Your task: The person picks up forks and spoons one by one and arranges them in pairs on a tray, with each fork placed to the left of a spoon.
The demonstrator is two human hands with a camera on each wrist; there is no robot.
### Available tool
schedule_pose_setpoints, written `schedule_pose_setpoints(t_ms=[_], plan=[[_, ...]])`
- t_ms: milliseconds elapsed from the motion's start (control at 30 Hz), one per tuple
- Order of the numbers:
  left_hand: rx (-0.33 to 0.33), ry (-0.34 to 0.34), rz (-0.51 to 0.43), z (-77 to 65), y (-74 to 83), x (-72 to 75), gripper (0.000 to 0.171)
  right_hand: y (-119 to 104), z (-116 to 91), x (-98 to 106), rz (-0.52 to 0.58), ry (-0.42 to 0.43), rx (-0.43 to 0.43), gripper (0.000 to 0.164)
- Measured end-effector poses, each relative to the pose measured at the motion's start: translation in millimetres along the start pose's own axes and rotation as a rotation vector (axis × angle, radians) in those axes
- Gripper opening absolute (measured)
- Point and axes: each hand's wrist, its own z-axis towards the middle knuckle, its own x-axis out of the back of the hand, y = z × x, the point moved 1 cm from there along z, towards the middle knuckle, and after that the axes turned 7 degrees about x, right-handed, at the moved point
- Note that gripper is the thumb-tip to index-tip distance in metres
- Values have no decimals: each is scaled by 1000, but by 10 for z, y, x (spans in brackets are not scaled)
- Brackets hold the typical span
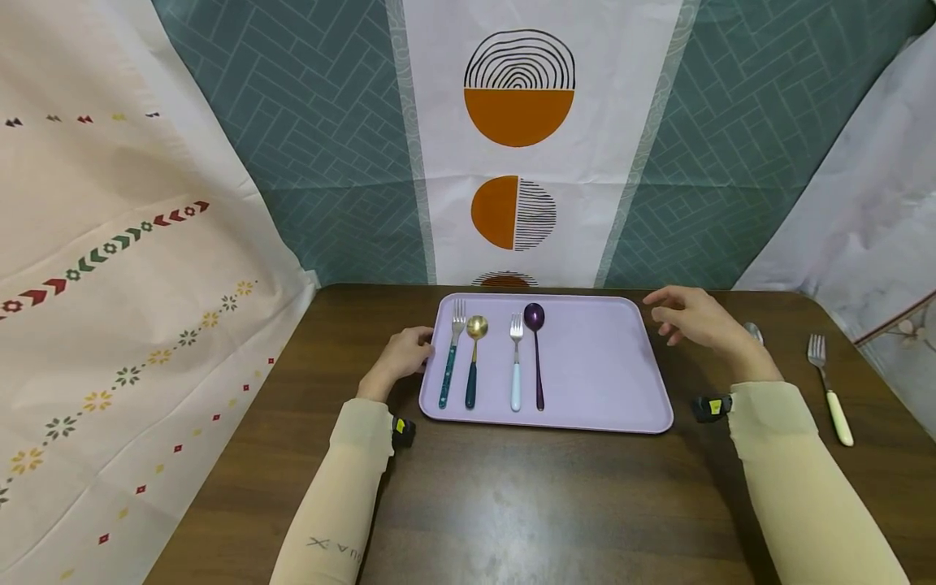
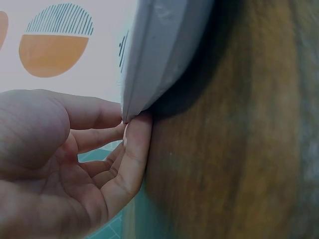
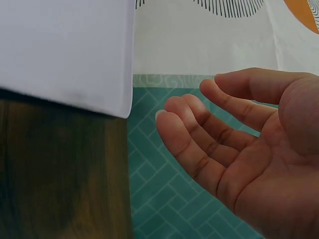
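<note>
A lilac rectangular tray (image 1: 600, 366) lies on the table. On its left half are a fork with a teal handle (image 1: 448, 374), a gold spoon with a dark green handle (image 1: 471, 382), a fork with a pale blue handle (image 1: 516, 382) and a dark purple spoon (image 1: 535, 317). My left hand (image 1: 400, 357) pinches the tray's left edge; in the left wrist view one finger (image 2: 134, 154) reaches under the rim between tray and table. My right hand (image 1: 695, 321) is beside the tray's upper right corner, holding nothing, its fingers loosely bent and apart from the rim in the right wrist view.
Right of the right hand lies a fork with a cream handle (image 1: 838, 418). A spoon's metal bowl (image 1: 753, 331) shows past the right wrist, the rest hidden. Patterned cloths (image 1: 336, 146) hang behind and beside the brown wooden table (image 1: 541, 504).
</note>
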Motion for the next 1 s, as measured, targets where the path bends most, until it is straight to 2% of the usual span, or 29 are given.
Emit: schedule_pose_setpoints(t_ms=[1000], plan=[[5, -13, 12, -13, 6, 15, 48, 440, -392, 325, -88, 31, -45, 36]])
